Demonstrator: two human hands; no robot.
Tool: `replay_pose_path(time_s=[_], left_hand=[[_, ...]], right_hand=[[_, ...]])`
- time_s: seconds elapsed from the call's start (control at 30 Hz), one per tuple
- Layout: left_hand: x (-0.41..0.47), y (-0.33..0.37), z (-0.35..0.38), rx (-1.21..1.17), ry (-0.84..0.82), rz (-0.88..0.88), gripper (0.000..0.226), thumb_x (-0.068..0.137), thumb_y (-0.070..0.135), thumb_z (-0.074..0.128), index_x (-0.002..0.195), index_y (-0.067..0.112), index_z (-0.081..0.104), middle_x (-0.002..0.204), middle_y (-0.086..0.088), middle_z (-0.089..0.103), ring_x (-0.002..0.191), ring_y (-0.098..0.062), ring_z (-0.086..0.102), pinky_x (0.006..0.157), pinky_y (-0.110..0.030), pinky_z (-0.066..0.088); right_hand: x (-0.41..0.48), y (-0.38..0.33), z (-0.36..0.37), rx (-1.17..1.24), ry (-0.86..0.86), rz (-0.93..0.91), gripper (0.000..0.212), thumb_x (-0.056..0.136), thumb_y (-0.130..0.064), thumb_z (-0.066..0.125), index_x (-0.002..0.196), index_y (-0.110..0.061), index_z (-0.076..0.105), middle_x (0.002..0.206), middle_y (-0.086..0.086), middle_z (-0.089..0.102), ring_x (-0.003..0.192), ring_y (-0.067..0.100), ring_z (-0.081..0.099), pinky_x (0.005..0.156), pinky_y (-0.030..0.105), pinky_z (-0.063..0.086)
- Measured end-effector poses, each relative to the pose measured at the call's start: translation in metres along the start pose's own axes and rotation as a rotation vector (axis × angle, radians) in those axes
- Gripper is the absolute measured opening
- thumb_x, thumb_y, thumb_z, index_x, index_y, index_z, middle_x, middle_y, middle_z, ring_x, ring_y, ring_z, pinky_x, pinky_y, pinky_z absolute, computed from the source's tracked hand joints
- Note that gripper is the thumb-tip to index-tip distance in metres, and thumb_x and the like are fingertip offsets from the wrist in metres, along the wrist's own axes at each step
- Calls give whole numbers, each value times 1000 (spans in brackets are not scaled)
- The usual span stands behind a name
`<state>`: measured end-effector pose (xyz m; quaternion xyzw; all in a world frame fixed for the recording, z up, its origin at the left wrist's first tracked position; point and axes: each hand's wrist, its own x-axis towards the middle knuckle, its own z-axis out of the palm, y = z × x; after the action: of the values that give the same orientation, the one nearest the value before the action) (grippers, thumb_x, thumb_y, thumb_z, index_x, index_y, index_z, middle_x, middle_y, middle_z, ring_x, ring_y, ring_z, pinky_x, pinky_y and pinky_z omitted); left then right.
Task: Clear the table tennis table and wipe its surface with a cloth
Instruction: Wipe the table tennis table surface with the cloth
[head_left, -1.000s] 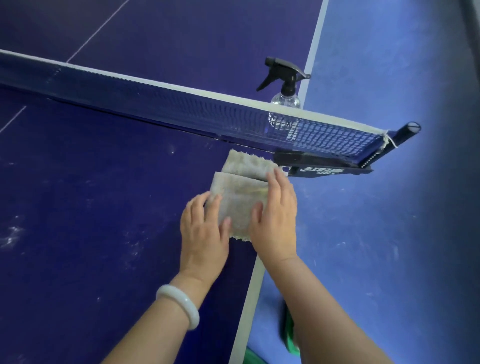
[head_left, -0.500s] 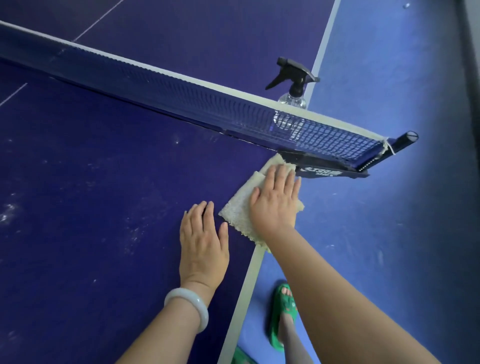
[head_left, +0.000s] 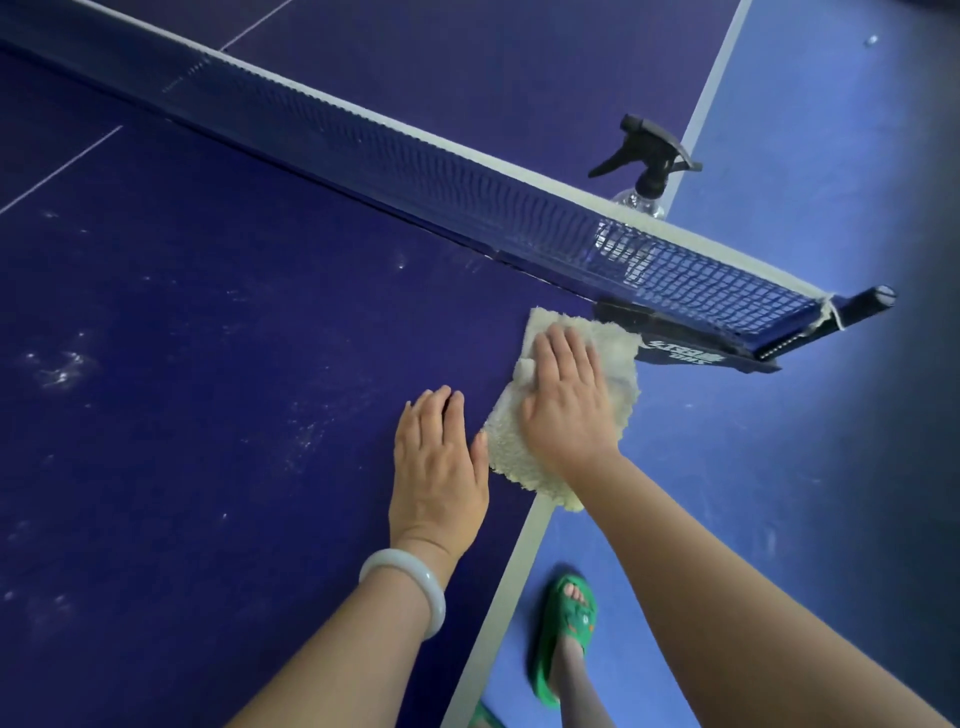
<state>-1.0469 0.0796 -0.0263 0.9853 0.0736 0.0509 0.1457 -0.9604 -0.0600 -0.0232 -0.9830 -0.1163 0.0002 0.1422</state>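
**Hands.** The right hand (head_left: 566, 400) is laid flat, fingers straight and close together, and pressed onto a cream-coloured fluffy cloth (head_left: 615, 358). The left hand (head_left: 439, 462) is laid flat on bare table just beside the cloth, fingers straight, with nothing held. A pale jade-like bangle (head_left: 405, 587) is worn on the left wrist.

**Cloth.** It is spread at the right side of the near half, over the white edge line (head_left: 519, 545). Its far corner is close to the black net clamp (head_left: 691, 353), and its right edge appears to overhang the side slightly.

**Table.** On the dark blue table tennis table (head_left: 208, 338), pale dusty smudges (head_left: 62, 364) are scattered across the near half.

**Surroundings.** A dark mesh net with white top band (head_left: 467, 176) is stretched across. Beyond it, a clear spray bottle with black trigger head (head_left: 649, 161) is stood at the far half's edge. A green sandal (head_left: 569, 623) is seen on the blue floor (head_left: 805, 467).

**Progress.** Wiping is judged barely begun, since only the corner by the net is covered and the smudges at left are untouched. The bottle is yet to be removed.

**Change.** One second earlier both hands were placed on the cloth. The left hand has since been taken off and set on the table. The cloth has been pushed towards the clamp and the edge under the right hand alone.
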Motion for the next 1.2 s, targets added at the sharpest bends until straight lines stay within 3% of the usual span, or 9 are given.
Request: replay_pose_path(time_s=[0.13, 0.2, 0.33, 0.4, 0.6, 0.8, 0.9, 1.0, 1.2], left_hand=[[-1, 1, -1, 6, 5, 7, 53, 101, 37, 31, 138, 5, 50, 142, -12, 48, 136, -29, 42, 116, -48, 33], [-1, 0, -1, 3, 8, 12, 52, 101, 36, 31, 138, 6, 50, 142, -12, 49, 135, -29, 42, 116, -47, 33], [-2, -1, -3, -34, 1, 14, 51, 101, 34, 29, 139, 6, 50, 143, -12, 48, 137, -27, 40, 117, -47, 32], [-2, -1, -3, -67, -7, 4, 53, 103, 36, 26, 140, 6, 50, 145, -11, 47, 139, -26, 39, 118, -46, 30], [-2, 2, -4, -52, -25, -35, 54, 102, 38, 28, 142, 8, 48, 147, -6, 43, 140, -24, 36, 120, -43, 27], [-5, 2, -6, -86, 14, -39, 48, 101, 36, 35, 138, 9, 47, 145, -6, 40, 138, -24, 35, 119, -38, 26], [-6, 3, -9, -109, 39, -56, 49, 102, 36, 35, 142, 10, 48, 148, -6, 39, 142, -24, 34, 117, -42, 29], [-16, -1, -16, -33, 140, -197, 48, 103, 32, 33, 141, 9, 50, 146, -9, 42, 140, -28, 37, 118, -47, 27], [-66, -26, -33, 151, 153, -659, 56, 100, 41, 32, 140, 7, 50, 143, -15, 42, 135, -37, 38, 117, -56, 24]], right_hand=[[44, 8, -7, 71, -67, 32, 60, 99, -25, 38, 156, -11, 26, 166, 7, 14, 154, 20, 3, 124, 35, -5], [39, -2, -7, 68, -64, 67, 64, 100, -39, 35, 157, -13, 24, 166, 5, 12, 154, 19, 0, 124, 36, -6], [-6, -20, 3, 44, -88, -256, 69, 97, -52, 28, 154, -15, 33, 163, 3, 25, 153, 18, 12, 125, 38, 4], [6, -8, 4, 17, -84, -300, 65, 98, -52, 30, 153, -17, 35, 162, 2, 27, 153, 18, 14, 125, 38, 5], [93, -11, 6, -113, -105, 9, 68, 99, -55, 22, 159, -22, 13, 166, 11, -5, 152, 30, -11, 123, 49, -9], [84, -20, 6, -68, -224, -578, 66, 100, -49, 29, 159, -20, 16, 167, 5, 4, 154, 21, -5, 125, 42, -3], [92, 4, 2, -80, -189, -441, 74, 98, -54, 28, 160, -20, 7, 167, 7, 2, 154, 23, -4, 125, 45, -2], [129, -11, 5, -83, -228, -401, 79, 97, -54, 26, 159, -15, -2, 167, 8, -2, 154, 20, -7, 125, 41, -3], [161, -83, 21, -120, -362, -721, 73, 98, -49, 22, 159, -15, 2, 167, 1, -4, 153, 14, -11, 124, 37, -7]])
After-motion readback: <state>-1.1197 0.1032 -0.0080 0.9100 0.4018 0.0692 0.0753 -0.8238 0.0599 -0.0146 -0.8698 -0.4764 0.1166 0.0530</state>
